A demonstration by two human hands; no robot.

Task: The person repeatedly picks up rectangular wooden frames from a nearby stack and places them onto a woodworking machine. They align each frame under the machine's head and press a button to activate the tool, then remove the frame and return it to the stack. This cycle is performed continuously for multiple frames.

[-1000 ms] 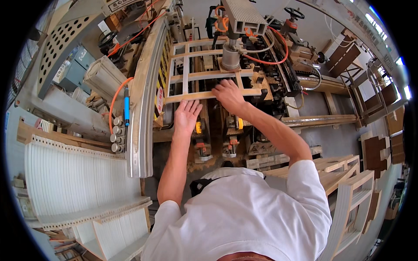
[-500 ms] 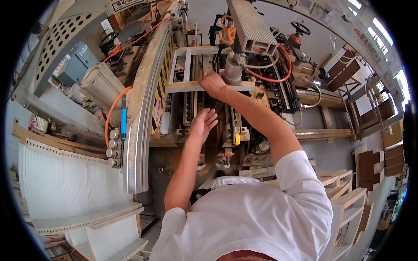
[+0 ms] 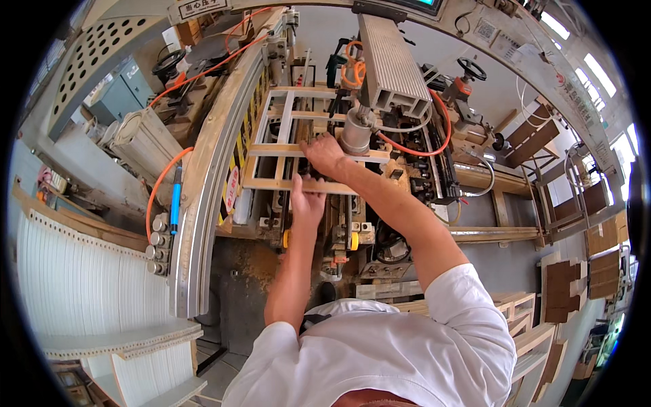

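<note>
A pale wooden frame [image 3: 274, 183] with several crossbars lies across the machine bed ahead of me. My left hand [image 3: 308, 201] is closed round its nearest bar, thumb up over the top. Slightly farther off, my right hand [image 3: 325, 156] grips the second bar, fingers curled over it; their tips are partly hidden. Just right of that hand, a round metal cylinder [image 3: 356, 133] stands over the frame, under a ribbed metal beam [image 3: 393, 61].
A long metal rail [image 3: 203, 197] with striped tape runs along the left. White slats [image 3: 88, 278] are stacked at lower left. Orange air hoses [image 3: 163, 190] loop nearby. Wooden frames [image 3: 532, 342] stand at lower right. Sawdust [image 3: 261, 268] lies below the machine.
The wooden frame has come toward me, showing more crossbars. My left hand, open and apart from it before, has closed on its nearest bar. My right hand still grips the frame.
</note>
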